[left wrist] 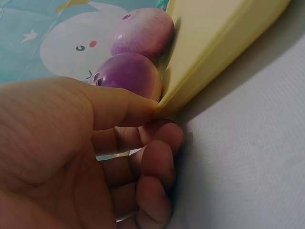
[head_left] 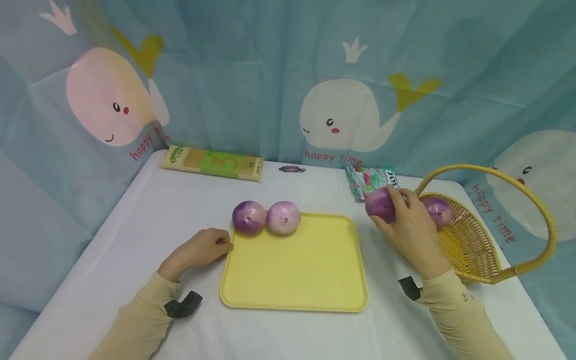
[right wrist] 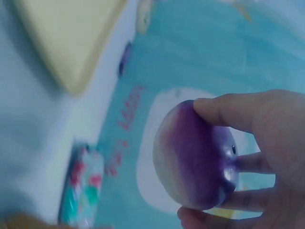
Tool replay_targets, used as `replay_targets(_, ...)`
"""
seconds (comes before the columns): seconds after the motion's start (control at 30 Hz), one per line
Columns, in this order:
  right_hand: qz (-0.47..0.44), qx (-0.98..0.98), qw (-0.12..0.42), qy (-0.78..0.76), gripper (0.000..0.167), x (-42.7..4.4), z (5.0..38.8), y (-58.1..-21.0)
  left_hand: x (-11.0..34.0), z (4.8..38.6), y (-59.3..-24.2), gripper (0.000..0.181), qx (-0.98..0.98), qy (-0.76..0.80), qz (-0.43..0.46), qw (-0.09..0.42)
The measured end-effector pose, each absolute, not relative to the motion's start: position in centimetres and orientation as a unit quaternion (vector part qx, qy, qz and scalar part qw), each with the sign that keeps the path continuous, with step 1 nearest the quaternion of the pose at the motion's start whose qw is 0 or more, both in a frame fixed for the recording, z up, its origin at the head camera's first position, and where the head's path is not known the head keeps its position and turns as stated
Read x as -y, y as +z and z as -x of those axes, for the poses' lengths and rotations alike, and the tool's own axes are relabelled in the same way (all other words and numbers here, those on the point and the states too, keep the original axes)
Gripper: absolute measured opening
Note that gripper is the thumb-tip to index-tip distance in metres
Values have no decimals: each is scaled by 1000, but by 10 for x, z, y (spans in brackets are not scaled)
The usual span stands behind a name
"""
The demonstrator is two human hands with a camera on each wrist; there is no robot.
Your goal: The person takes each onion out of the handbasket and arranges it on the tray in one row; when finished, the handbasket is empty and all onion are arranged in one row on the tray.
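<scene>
The left hand (head_left: 202,247) pinches the left rim of a yellow tray (head_left: 297,280); the left wrist view shows the thumb on that rim with curled fingers below. Two glossy, round purple-and-white vegetables lie side by side in the tray's far left corner: a darker one (head_left: 249,218) and a paler one (head_left: 283,218). Between the tray and the basket, the right hand (head_left: 411,230) grips a third such vegetable (right wrist: 195,155), thumb on one side and fingers on the other. Another purple vegetable (head_left: 438,212) sits in the yellow wicker basket (head_left: 472,240), partly hidden by the right hand.
The basket's tall arched handle (head_left: 535,195) rises at the right. Along the back of the white table (head_left: 189,200) lie a noodle packet (head_left: 211,162), a small purple wrapped candy (head_left: 292,169) and a green candy bag (head_left: 366,180). A blue whale-print curtain (head_left: 252,80) hangs behind.
</scene>
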State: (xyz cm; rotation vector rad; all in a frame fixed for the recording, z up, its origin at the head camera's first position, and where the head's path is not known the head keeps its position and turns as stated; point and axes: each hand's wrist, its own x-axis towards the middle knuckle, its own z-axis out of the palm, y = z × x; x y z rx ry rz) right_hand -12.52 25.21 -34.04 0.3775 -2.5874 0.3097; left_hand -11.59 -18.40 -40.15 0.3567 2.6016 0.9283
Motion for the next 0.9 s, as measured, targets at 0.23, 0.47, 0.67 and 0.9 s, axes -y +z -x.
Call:
replay_targets(0.23, -193, 955, 198, 107, 78, -217, 134, -370, 184, 115, -403, 24, -921, 325, -127, 173)
replay_targets(0.47, -204, 962, 152, 102, 75, -198, 136, -389, 184, 117, -402, 23, -923, 321, -130, 170)
replay_targets(0.67, -212, 963, 128, 103, 77, -192, 137, -396, 183, 117, -401, 23, -922, 323, -127, 172)
replay_targets(0.9, -222, 964, 106, 99, 75, -180, 140, -395, 183, 117, -404, 24, -923, 321, -130, 167)
